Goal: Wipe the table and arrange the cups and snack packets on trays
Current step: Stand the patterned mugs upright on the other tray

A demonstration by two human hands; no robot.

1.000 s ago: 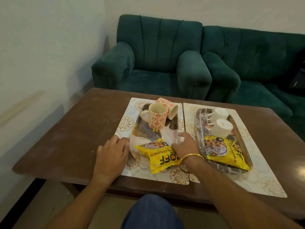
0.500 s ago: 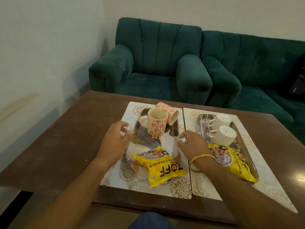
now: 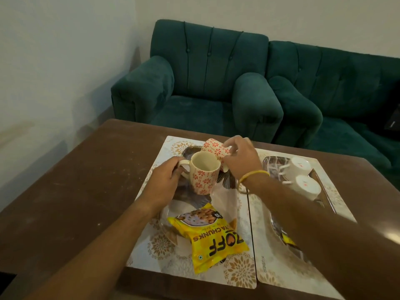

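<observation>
step: setting cups right on tray [image 3: 187,151]. left hand [image 3: 171,178] curled round handle of upright cup [image 3: 204,178]. right hand [image 3: 240,158] holds tipped cup [image 3: 215,148] behind it. next: stand tipped cup up, beside first.

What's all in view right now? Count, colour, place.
upright mug: 1, cream with red flowers, left tray
tilted mug: 1, same pattern, behind it
white cups: 2, right tray
snack packets: 2, yellow, one per tray; right one mostly hidden by arm
placemats: 2, cream and gold, under trays
table: 1, brown
armchair, sofa: green, behind table
bangle: 1, gold, right wrist
left grip: holds upright mug's handle
right grip: holds tilted mug
</observation>
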